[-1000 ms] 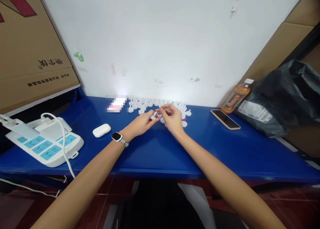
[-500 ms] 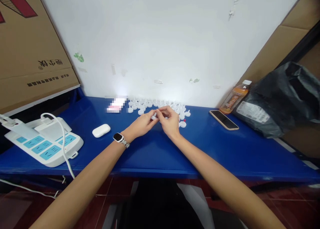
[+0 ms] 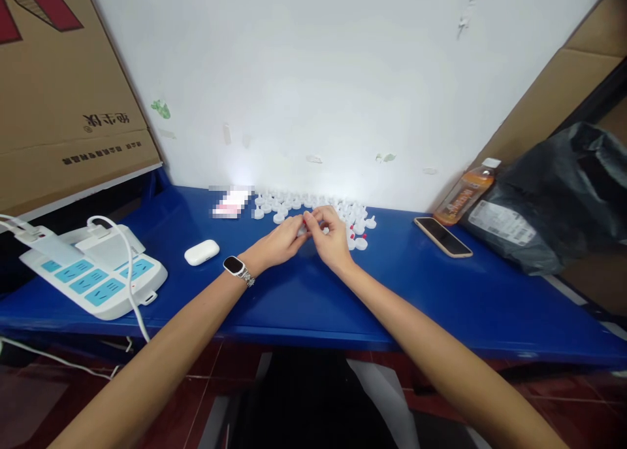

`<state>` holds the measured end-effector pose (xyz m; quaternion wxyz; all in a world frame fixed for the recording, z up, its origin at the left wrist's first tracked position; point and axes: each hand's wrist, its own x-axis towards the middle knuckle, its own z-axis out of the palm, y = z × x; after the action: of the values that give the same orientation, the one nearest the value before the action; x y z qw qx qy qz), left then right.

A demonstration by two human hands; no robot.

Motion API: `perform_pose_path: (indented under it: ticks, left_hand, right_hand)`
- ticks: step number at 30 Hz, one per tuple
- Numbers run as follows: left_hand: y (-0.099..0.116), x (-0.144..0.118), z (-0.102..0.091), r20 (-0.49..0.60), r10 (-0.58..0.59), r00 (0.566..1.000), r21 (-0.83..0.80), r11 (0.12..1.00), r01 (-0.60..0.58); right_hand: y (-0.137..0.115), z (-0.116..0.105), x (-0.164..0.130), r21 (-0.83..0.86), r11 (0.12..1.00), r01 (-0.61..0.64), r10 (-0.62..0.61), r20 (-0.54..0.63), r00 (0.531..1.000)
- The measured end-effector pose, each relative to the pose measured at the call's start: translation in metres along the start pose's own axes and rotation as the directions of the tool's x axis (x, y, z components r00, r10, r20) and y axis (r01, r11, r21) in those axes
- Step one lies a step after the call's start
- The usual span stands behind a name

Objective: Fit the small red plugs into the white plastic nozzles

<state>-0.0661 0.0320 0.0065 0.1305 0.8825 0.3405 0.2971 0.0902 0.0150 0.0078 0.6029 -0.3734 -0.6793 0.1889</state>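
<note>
Both hands meet over the blue table (image 3: 416, 292) near the wall. My left hand (image 3: 279, 242), with a watch on its wrist, and my right hand (image 3: 330, 236) pinch one small white plastic piece (image 3: 302, 229) between their fingertips. Just behind them lies a cluster of several small white plastic caps (image 3: 313, 207), some with red dots, spread along the wall.
A white earbud case (image 3: 201, 252) lies left of my hands. A white power strip (image 3: 93, 276) with a cable sits at the far left under a cardboard box (image 3: 59, 96). A phone (image 3: 443, 236), an orange drink bottle (image 3: 465, 192) and a black bag (image 3: 553, 200) are at the right.
My hands have drawn slightly closer together on the small white piece, and the fingers have shifted around it. The view has tilted a little.
</note>
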Motion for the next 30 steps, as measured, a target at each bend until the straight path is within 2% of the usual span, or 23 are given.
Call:
perform_pose_path:
  ticks: [2, 5, 10, 13, 17, 19, 23, 26, 30]
  left_hand:
    - [0.0, 0.003, -0.002, -0.004, 0.033, 0.999, -0.013, 0.999, -0.033]
    - [0.0, 0.008, -0.004, -0.005, 0.016, 1.0, -0.056, 0.998, -0.016]
    - [-0.004, 0.012, 0.003, -0.001, -0.062, 0.998, -0.116, 0.991, 0.062]
    - [-0.003, 0.011, 0.003, 0.002, -0.09, 0.996, -0.13, 0.987, 0.089]
    - [0.005, 0.009, -0.002, -0.045, -0.187, 0.981, -0.094, 0.979, 0.182]
    - [0.008, 0.009, -0.004, -0.07, -0.235, 0.97, -0.075, 0.97, 0.229]
    - [0.012, 0.009, -0.004, -0.09, -0.26, 0.961, -0.077, 0.964, 0.254]
    - [0.013, 0.008, -0.004, -0.11, -0.246, 0.963, -0.102, 0.966, 0.236]
    - [0.007, 0.007, -0.005, -0.12, -0.155, 0.981, -0.103, 0.984, 0.143]
  right_hand:
    - [-0.004, 0.003, -0.003, -0.055, 0.997, 0.057, -0.056, 0.015, 0.998]
    - [-0.007, 0.002, -0.002, -0.125, 0.985, 0.122, -0.118, 0.04, 0.992]
    - [0.002, -0.016, 0.005, -0.104, 0.974, 0.199, -0.173, 0.219, 0.96]
    - [0.006, -0.023, 0.006, -0.078, 0.988, 0.135, -0.11, 0.262, 0.959]
    - [0.003, -0.024, 0.004, -0.046, 0.999, -0.023, 0.032, 0.212, 0.977]
    - [0.0, -0.023, 0.002, -0.066, 0.997, -0.027, 0.04, 0.204, 0.978]
    - [-0.001, -0.022, 0.001, -0.109, 0.994, 0.027, 0.001, 0.249, 0.968]
    - [0.002, -0.024, 0.004, -0.062, 0.997, -0.042, 0.055, 0.221, 0.974]
    - [0.011, -0.031, 0.012, -0.01, 0.989, -0.15, 0.15, 0.136, 0.979]
